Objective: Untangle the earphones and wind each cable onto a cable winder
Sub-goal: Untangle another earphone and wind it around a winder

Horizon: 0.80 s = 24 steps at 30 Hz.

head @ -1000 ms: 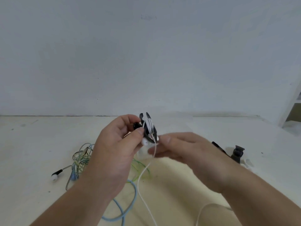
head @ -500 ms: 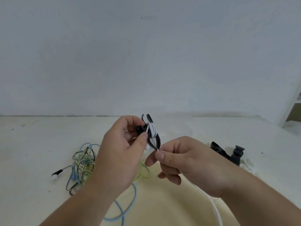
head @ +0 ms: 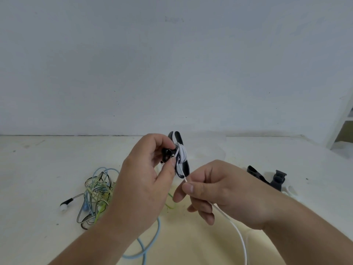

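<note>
Left hand (head: 142, 185) up at centre frame, thumb and fingers pinched tight on the black cable winder (head: 178, 155), holding it clear above the surface (head: 38, 169). White cable (head: 182, 153) sits in several turns around the winder's waist, and the free run drops off at five o'clock straight into the right hand (head: 219, 190). That right hand is closed on the white cable, thumb pressed against the forefinger just below the winder, the other fingers curled under; the cable comes out beneath the palm and trails away to five o'clock, off the bottom edge. Over at nine o'clock from the hands, the tangle of earphones (head: 97, 194) lies on the surface, green, blue and dark strands knotted together, one earbud (head: 64, 206) poking out at its eight o'clock. A blue cable (head: 152, 243) loops out below the left wrist. At three o'clock, beyond the right hand, two spare black winders (head: 267, 177) rest on the surface, well apart from the action.
</note>
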Each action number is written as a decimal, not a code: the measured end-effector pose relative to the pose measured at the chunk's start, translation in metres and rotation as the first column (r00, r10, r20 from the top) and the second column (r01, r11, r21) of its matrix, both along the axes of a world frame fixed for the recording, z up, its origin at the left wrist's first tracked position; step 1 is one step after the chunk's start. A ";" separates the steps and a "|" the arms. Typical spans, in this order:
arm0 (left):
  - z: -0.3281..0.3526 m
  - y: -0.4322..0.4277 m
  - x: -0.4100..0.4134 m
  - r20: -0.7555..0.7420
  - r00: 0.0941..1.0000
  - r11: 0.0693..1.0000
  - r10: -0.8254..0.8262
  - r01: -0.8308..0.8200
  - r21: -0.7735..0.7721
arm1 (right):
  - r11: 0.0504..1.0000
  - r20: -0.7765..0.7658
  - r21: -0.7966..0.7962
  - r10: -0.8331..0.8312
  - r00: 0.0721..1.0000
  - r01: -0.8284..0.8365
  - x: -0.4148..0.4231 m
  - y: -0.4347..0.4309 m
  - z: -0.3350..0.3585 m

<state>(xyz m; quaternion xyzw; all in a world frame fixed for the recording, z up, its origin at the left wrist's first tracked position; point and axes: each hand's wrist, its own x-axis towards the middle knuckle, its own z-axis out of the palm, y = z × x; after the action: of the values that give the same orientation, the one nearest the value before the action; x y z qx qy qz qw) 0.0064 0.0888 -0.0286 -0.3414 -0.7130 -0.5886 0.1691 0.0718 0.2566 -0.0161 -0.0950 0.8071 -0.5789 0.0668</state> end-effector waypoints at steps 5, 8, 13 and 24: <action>0.003 -0.006 -0.003 0.018 0.999 0.995 -0.038 0.039 -0.088 | 0.992 -0.044 -0.061 -0.113 0.993 0.110 0.001 0.012 0.008; 0.001 -0.005 -0.001 -0.014 1.000 0.983 -0.014 0.011 -0.184 | 0.999 -0.054 -0.007 -0.043 0.998 0.043 0.002 0.012 0.008; 0.001 -0.004 0.000 -0.070 0.998 0.950 -0.005 -0.017 -0.311 | 0.983 -0.071 0.145 -0.102 0.992 0.111 0.001 0.011 0.007; -0.001 -0.008 -0.002 0.093 0.987 0.915 -0.135 0.160 -0.370 | 0.950 -0.116 -0.011 -0.312 0.943 0.313 0.003 0.019 0.016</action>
<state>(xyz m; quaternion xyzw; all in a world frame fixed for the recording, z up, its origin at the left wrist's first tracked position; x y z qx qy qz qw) 0.0048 0.0812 -0.0293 -0.4009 -0.7901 -0.4626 0.0323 0.0750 0.2756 -0.0005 0.0010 0.8167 -0.5725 -0.0724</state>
